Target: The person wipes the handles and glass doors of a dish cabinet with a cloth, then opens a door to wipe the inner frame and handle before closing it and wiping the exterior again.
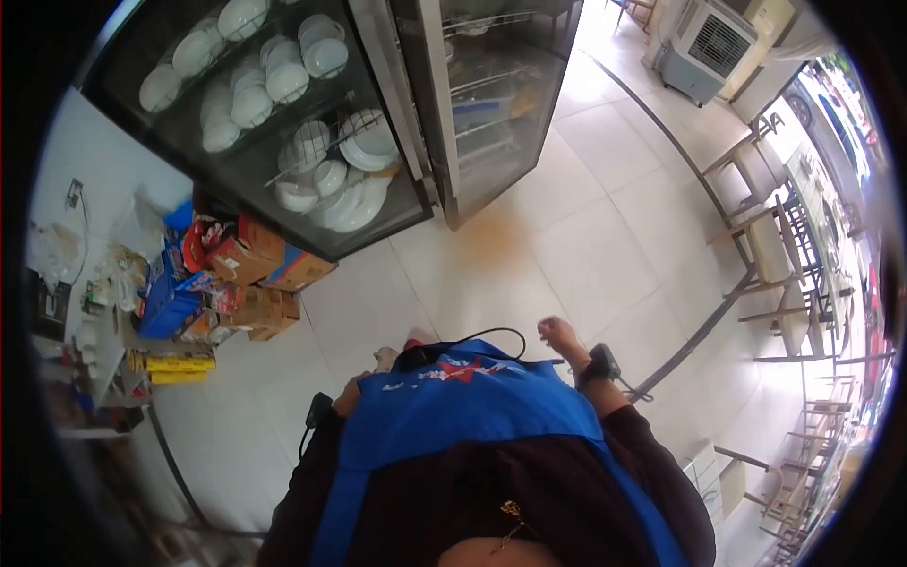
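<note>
I look straight down my own front at a blue apron over dark clothes. My right hand hangs out in front of my right hip above the tiled floor, holding nothing, its fingers loosely apart; a black band sits on its wrist. My left hand rests at my left side, mostly hidden behind the apron's edge, with a black device at its wrist. Whether that hand holds anything is hidden. My feet show just past the apron.
A glass-door cabinet full of white bowls and plates stands ahead on the left, with a second cabinet beside it. Cardboard boxes and a blue crate crowd the left wall. Wooden chairs and tables line the right; an air cooler stands far back.
</note>
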A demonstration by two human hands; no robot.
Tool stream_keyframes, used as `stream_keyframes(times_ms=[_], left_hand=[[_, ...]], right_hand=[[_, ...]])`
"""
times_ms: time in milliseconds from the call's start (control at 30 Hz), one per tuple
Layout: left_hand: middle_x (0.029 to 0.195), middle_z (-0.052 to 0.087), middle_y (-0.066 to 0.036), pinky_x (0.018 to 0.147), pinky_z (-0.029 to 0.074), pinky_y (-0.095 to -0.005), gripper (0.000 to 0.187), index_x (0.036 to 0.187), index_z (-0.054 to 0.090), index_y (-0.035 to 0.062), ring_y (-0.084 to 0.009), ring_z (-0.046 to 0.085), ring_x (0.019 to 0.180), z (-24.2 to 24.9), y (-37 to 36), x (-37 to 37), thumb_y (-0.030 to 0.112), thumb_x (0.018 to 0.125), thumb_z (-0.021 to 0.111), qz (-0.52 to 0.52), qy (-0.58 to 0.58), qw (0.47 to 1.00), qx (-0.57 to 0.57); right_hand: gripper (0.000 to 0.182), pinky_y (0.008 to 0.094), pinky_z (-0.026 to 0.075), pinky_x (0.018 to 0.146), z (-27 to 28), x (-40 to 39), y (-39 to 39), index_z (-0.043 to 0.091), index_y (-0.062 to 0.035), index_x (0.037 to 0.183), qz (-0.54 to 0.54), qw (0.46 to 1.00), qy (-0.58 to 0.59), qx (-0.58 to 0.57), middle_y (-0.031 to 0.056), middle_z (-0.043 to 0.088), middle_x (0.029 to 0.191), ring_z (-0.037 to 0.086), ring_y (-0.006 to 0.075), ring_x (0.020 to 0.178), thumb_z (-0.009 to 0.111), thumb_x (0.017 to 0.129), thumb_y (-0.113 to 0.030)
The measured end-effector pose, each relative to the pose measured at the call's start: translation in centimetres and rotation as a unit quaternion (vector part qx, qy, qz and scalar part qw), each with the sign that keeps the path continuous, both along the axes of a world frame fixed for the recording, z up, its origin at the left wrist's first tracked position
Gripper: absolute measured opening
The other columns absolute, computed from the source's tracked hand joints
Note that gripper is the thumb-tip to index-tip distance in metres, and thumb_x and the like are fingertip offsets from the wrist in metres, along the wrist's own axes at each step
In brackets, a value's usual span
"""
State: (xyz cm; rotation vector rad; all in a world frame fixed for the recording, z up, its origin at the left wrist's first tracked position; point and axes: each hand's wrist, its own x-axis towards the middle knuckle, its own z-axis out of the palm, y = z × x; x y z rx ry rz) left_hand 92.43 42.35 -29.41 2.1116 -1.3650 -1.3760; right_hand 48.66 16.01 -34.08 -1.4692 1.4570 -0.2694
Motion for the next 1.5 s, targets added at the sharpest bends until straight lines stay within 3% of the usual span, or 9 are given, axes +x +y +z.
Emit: stream_keyframes(times_ms=[267,367,467,533,600,667,1000,1133,1500], left_hand=[[0.097,0.06,-0.023,0.079,0.045,-0.0405,0.047,0.111,0.049,0.0044,-0.037,0.057,0.092,4.4,-4.5,1.0,0.043,0.084,0.045,-0.102,-0.044,0.991,-0.08],[0.096,0.061,-0.019,0.078,0.045,-0.0406,0.043,0.108,0.052,0.0086,-0.0357,0.058,0.091,1.4,-7.9,2.9,0.043,0.083,0.046,-0.105,-0.058,0.992,-0.044],[0.092,0.062,-0.014,0.074,0.045,-0.0433,0.035,0.1,0.055,0.0128,-0.0357,0.059,0.085,2.6,-11.2,3.0,0.043,0.082,0.049,-0.256,-0.122,0.954,-0.1],[0.09,0.062,-0.014,0.073,0.045,-0.0442,0.034,0.098,0.055,0.0123,-0.0362,0.058,0.084,3.0,-12.9,2.2,0.042,0.082,0.049,-0.258,-0.141,0.95,-0.109],[0.087,0.062,-0.015,0.071,0.046,-0.0452,0.033,0.096,0.054,0.0118,-0.0368,0.058,0.082,4.2,-14.5,1.0,0.041,0.082,0.05,-0.257,-0.161,0.945,-0.119],[0.086,0.061,-0.015,0.07,0.046,-0.0463,0.031,0.094,0.054,0.0118,-0.0368,0.058,0.081,6.2,-14.9,-0.6,0.04,0.082,0.05,-0.204,-0.19,0.955,-0.099],[0.089,0.063,-0.01,0.07,0.047,-0.0463,0.029,0.094,0.058,0.0172,-0.0346,0.059,0.08,4.6,-8.6,1.2,0.041,0.083,0.047,-0.115,-0.202,0.96,-0.157],[0.094,0.063,-0.006,0.071,0.047,-0.0471,0.033,0.101,0.058,0.0211,-0.0341,0.06,0.08,5.1,-8.3,2.1,0.044,0.084,0.043,-0.041,-0.228,0.969,-0.081],[0.082,0.064,-0.014,0.069,0.048,-0.0451,0.035,0.099,0.058,0.0122,-0.0346,0.061,0.078,6.9,-10.4,7.7,0.042,0.081,0.052,0.052,-0.192,0.967,-0.16]], right_hand=[[0.039,0.0378,0.051,0.069,-5.0,-6.6,8.6,0.066,-0.0022,0.076,0.081,0.915,0.344,0.196,0.0166,0.065,0.083,0.064,0.0277,0.078,0.052,0.078,-0.038],[0.033,0.0323,0.052,0.058,-14.2,-9.7,10.1,0.066,-0.0022,0.08,0.068,0.947,0.2,0.242,0.0129,0.065,0.076,0.064,0.022,0.066,0.055,0.078,-0.033],[0.025,0.0278,0.051,0.052,-8.8,-10.9,8.5,0.065,-0.0026,0.077,0.137,0.984,-0.071,0.086,0.0075,0.063,0.066,0.062,0.0178,0.056,0.057,0.077,-0.027],[0.022,0.0276,0.051,0.051,1.0,-6.1,5.5,0.064,-0.0025,0.078,0.064,0.968,0.177,0.168,0.007,0.064,0.069,0.062,0.0157,0.059,0.061,0.075,-0.024],[0.022,0.0282,0.051,0.051,-2.2,-7.1,3.9,0.062,-0.0017,0.08,0.074,0.991,-0.034,0.11,0.0091,0.064,0.072,0.063,0.0169,0.062,0.064,0.076,-0.023],[0.023,0.0291,0.051,0.051,0.0,-4.1,1.6,0.058,-0.0014,0.082,-0.197,0.95,-0.146,0.193,0.0098,0.062,0.072,0.063,0.0189,0.063,0.066,0.077,-0.022],[0.024,0.0282,0.047,0.069,21.7,10.4,-16.8,0.059,-0.0027,0.089,-0.1,0.943,-0.305,-0.086,0.0059,0.063,0.084,0.06,0.013,0.08,0.054,0.086,-0.026],[0.046,0.0287,0.045,0.077,29.5,17.7,-22.0,0.038,-0.0013,0.122,-0.059,0.901,-0.372,-0.213,0.0131,0.052,0.116,0.054,0.0197,0.099,0.056,0.087,-0.025],[0.111,0.0456,0.02,0.104,33.8,37.3,-28.4,-0.004,0.0168,0.13,-0.131,0.838,-0.119,-0.517,0.0362,0.014,0.134,0.018,0.0468,0.126,0.074,0.067,-0.032]])
